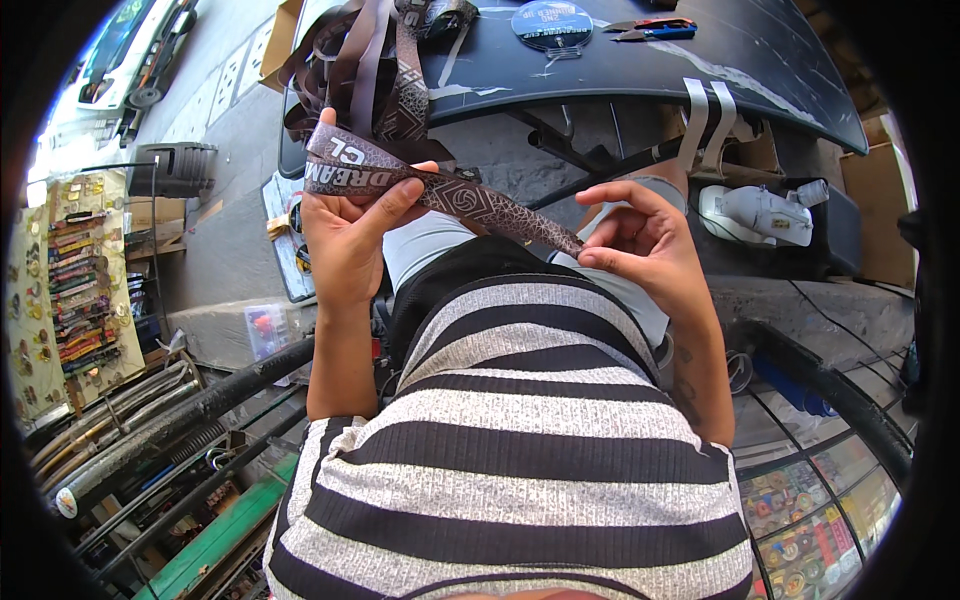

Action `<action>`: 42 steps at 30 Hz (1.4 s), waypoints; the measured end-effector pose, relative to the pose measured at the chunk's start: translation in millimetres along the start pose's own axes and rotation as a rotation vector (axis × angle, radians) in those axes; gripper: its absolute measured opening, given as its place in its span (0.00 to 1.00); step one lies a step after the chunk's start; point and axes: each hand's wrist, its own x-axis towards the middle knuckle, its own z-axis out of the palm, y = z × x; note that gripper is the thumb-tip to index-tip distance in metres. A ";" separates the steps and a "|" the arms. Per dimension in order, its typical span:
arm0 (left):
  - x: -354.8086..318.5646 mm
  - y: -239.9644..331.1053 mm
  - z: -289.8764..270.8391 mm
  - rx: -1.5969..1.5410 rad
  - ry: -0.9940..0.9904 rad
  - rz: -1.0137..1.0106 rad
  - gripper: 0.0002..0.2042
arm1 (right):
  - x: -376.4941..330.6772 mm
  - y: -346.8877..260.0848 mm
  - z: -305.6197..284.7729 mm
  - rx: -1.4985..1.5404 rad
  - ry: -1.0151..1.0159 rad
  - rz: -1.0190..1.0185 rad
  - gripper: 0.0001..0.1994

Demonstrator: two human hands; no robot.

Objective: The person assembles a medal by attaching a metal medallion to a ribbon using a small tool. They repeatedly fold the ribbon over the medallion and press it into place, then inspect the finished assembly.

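A brown printed ribbon [480,208] with pale lettering and a geometric pattern stretches between my two hands above my lap. My left hand [345,240] grips its wide, folded end, with the thumb pressed on top and the band looped around the fingers. At the narrow end, my right hand [645,238] pinches the tip between thumb and forefinger, its other fingers curled. Beyond my left hand, a heap of similar brown ribbons [350,75] lies on the corner of the black marbled table [640,85] and hangs over its edge.
On the table are a round blue plaque [553,25] and red- and blue-handled cutting tools [652,30]. Pale strips [692,125] hang from its edge. A white machine [760,213] stands right. A display board [90,285] is left; metal bars [200,420] flank me.
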 end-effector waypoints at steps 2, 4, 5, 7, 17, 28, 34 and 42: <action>-0.2 2.1 0.3 0.029 0.018 0.013 0.43 | -1.4 1.3 -2.6 -0.012 0.004 0.001 0.22; -1.3 3.9 0.7 0.038 0.025 0.014 0.43 | -2.3 3.5 -5.7 -0.021 0.007 0.000 0.22; -1.7 4.7 0.8 0.043 0.029 0.014 0.43 | -2.6 5.1 -7.2 -0.024 0.010 -0.002 0.22; -2.0 5.7 0.9 0.039 0.029 0.027 0.43 | -3.6 8.2 -11.3 -0.037 0.006 0.001 0.21; -5.1 12.0 2.0 0.048 0.004 0.012 0.42 | 15.4 19.4 2.2 -0.071 -0.024 -0.201 0.17; -5.7 14.6 3.1 -0.010 0.006 -0.018 0.44 | 46.9 23.2 44.2 -0.099 -0.214 -0.134 0.14; -5.5 16.0 3.5 0.032 -0.010 0.005 0.46 | 34.6 21.7 35.3 0.001 -0.123 0.021 0.06; -6.7 16.9 10.0 0.050 -0.063 0.039 0.46 | 22.3 17.2 27.0 -0.205 -0.033 -0.173 0.05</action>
